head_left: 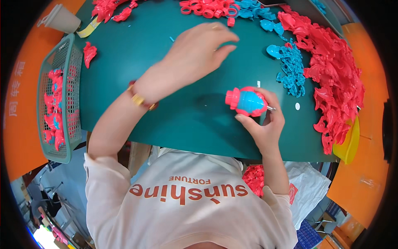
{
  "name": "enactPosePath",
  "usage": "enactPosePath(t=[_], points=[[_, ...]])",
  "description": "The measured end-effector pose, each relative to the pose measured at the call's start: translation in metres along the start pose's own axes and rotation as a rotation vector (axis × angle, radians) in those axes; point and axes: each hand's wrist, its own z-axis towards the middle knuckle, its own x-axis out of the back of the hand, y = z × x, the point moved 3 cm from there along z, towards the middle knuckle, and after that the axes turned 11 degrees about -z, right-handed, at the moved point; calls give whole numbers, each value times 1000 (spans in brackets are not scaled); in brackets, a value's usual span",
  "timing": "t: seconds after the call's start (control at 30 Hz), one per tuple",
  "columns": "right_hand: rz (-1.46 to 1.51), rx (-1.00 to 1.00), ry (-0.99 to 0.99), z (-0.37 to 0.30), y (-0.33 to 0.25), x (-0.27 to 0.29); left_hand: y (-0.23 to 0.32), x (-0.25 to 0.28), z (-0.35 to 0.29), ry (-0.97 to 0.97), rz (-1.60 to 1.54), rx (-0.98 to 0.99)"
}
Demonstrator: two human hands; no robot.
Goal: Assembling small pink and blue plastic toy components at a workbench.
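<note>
The right hand (268, 129) is clamping its fingers on a red-and-blue toy (251, 102) over the green table (178, 124), long axis running sideways, narrow neck pointing left; the left hand (201, 46) is hovering, thumb and fingers apart, near red rings (209, 9); the shirt (178, 222) is showing orange lettering (183, 195).

Basket (74, 95) left, toy (250, 102) between, parts heap (336, 68) right

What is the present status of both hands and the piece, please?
Left hand over green table, no object visible in it. Right hand holds red-and-blue piece, metal tip showing. Red rings lie beyond left hand; no obstruction seen.
</note>
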Motion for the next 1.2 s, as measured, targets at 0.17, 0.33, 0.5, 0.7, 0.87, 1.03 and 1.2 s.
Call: enactPosePath(t=[0.17,0.33,0.5,0.7,0.87,1.03,1.2], points=[[-110,94,88,-1,5,5,-10,-71,57,7,239,-148],[-110,84,115,-1,7,10,-35,-45,75,128,560,93],[-66,105,74,1,-5,8,-59,-30,58,-65,476,13],[-43,51,123,-2,13,14,-51,-25,39,-113,-377,210],[421,-169,167,1,8,17,25,-10,-10,-133,-1224,443],[499,-181,91,0,4,6,41,-7,-47,-7,-1363,573],[257,-45,67,-4,-6,-2,53,-12,-70,199,-1191,534]])
